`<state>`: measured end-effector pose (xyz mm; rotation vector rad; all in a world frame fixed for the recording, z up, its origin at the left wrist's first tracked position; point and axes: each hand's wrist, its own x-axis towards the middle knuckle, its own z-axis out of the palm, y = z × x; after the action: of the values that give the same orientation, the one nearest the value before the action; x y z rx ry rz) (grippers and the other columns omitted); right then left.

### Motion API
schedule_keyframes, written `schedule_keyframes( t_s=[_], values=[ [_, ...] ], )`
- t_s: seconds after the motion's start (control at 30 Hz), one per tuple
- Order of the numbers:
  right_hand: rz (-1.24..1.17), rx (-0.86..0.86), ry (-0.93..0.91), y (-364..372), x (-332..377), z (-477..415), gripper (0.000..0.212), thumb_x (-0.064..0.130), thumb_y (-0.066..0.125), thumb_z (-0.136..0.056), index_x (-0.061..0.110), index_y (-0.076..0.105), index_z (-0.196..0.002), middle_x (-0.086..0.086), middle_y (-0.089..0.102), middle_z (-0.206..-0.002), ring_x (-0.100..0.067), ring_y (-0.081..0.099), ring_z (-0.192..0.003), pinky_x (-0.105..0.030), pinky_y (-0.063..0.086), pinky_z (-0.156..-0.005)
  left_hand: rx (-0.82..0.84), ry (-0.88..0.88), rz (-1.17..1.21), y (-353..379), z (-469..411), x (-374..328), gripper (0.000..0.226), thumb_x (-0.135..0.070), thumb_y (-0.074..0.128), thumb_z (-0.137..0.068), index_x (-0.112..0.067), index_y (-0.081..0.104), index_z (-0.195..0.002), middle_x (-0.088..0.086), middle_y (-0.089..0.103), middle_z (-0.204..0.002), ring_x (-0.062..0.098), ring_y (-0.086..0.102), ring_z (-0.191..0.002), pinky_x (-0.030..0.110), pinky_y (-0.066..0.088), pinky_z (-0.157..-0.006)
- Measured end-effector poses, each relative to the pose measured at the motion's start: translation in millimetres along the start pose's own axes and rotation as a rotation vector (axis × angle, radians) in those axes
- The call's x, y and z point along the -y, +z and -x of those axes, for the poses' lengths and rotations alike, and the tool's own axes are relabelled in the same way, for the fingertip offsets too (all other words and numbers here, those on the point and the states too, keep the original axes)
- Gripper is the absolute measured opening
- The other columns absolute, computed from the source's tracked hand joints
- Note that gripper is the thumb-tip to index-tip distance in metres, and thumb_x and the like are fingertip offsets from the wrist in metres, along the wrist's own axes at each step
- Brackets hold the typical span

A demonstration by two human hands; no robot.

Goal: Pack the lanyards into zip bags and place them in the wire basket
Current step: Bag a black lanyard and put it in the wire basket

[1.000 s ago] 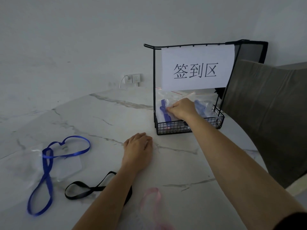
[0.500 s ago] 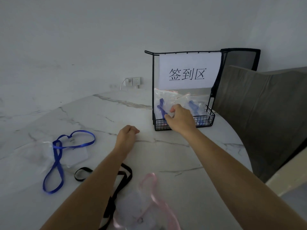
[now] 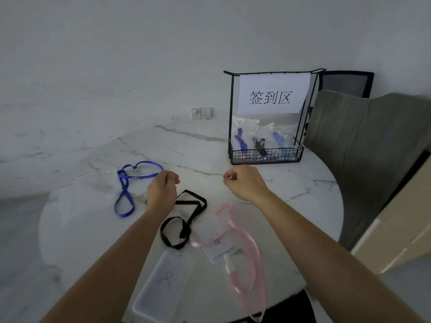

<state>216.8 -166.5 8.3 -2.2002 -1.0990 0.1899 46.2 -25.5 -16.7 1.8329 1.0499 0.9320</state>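
Blue lanyard (image 3: 123, 180) lies on the marble table (image 3: 93, 229), just beside the left hand (image 3: 163, 190), whose fingers are loosely curled and empty. The right hand (image 3: 245, 183) hovers equally loose near the wire basket (image 3: 265, 155), with zip bags (image 3: 245, 134) inside.

round marble table (image 3: 303, 194), wire basket (image 3: 265, 156), blue lanyard (image 3: 124, 192), black lanyard (image 3: 184, 220), pink lanyard (image 3: 242, 238)
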Motion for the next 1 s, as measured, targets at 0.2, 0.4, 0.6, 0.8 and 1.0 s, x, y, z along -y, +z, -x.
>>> schedule_keyframes(
  t_s=[0.2,0.4,0.6,0.8,1.0],
  values=[
    [-0.048,0.144,-0.102,21,21,35,0.028,0.017,0.059,-0.091,0.027,0.074,-0.112,0.006,0.071,-0.11,-0.01,0.064,-0.101,-0.027,0.051,-0.091,-0.059,-0.014,-0.001,-27,30,14,0.024,-0.02,0.038,-0.103,-0.016,0.062,-0.1,-0.001,0.065,-0.093,0.019,0.06,-0.093,0.035,0.048,-0.081],
    [0.211,0.339,-0.336,52,34,58,0.042,0.026,0.054,-0.092,0.037,0.06,-0.133,-0.004,0.04,-0.147,-0.022,0.025,-0.142,-0.042,0.022,-0.116,-0.103,-0.071,0.055,-34,43,34,0.023,-0.017,0.042,-0.101,-0.013,0.064,-0.098,0.001,0.068,-0.092,0.022,0.061,-0.095,0.033,0.046,-0.082],
    [0.254,0.255,-0.31,55,28,47,0.032,0.049,0.054,-0.098,0.022,0.069,-0.106,-0.002,0.054,-0.127,-0.022,0.039,-0.13,-0.04,0.03,-0.108,-0.08,-0.071,0.117,-34,44,31,0.026,-0.022,0.041,-0.103,-0.012,0.064,-0.097,-0.004,0.065,-0.087,0.022,0.062,-0.096,0.037,0.049,-0.091],
    [-0.088,-0.027,-0.127,54,25,35,0.027,0.043,0.049,-0.102,0.019,0.061,-0.103,0.005,0.066,-0.101,-0.016,0.061,-0.095,-0.034,0.049,-0.085,0.081,0.004,0.061,-32,47,35,0.042,-0.048,0.04,-0.102,-0.019,0.068,-0.089,-0.009,0.07,-0.091,0.014,0.064,-0.094,0.034,0.048,-0.087],
    [-0.413,-0.197,0.038,50,30,33,0.028,0.041,0.051,-0.101,0.015,0.061,-0.106,0.01,0.061,-0.092,-0.012,0.059,-0.086,-0.03,0.046,-0.079,0.295,0.147,-0.218,-36,51,35,0.063,-0.083,0.056,-0.063,-0.035,0.068,-0.102,-0.016,0.066,-0.094,0.006,0.059,-0.09,0.029,0.049,-0.081]
  ],
)
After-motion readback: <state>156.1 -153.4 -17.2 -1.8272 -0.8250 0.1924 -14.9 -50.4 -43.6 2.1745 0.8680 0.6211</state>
